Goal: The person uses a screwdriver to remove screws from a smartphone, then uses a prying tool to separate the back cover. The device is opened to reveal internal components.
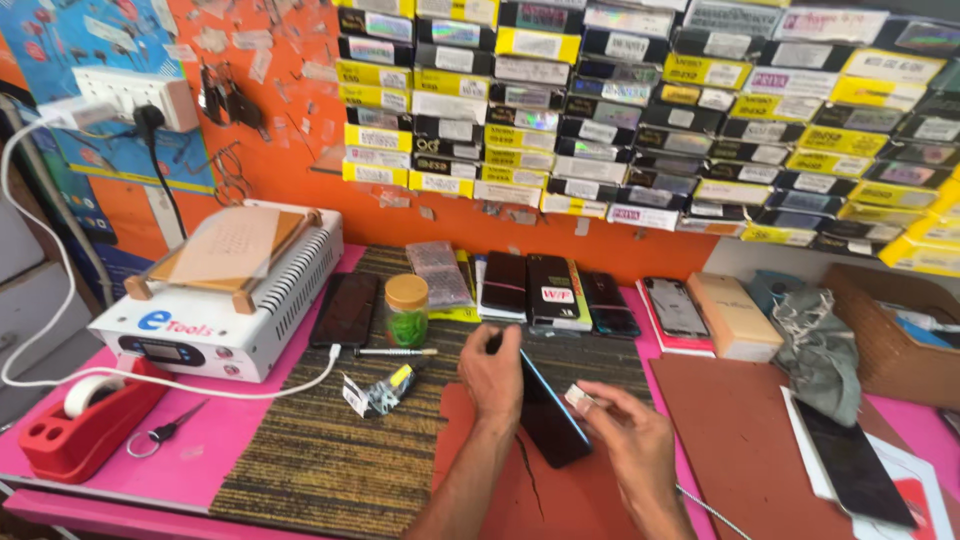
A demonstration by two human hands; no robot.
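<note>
My left hand (491,378) grips a dark phone (548,418) by its upper left edge and holds it tilted over the brown striped mat (330,450). My right hand (628,432) is at the phone's right side and pinches a small white piece (579,398) between thumb and fingers. The phone's screen is black and faces up and to the right.
A white heating machine (215,300) with a wooden frame stands at the left, a red tape dispenser (85,420) and scissors (165,432) in front of it. A jar (406,310), several phones (530,290) and a box (735,315) line the back. Shelves of boxes fill the wall.
</note>
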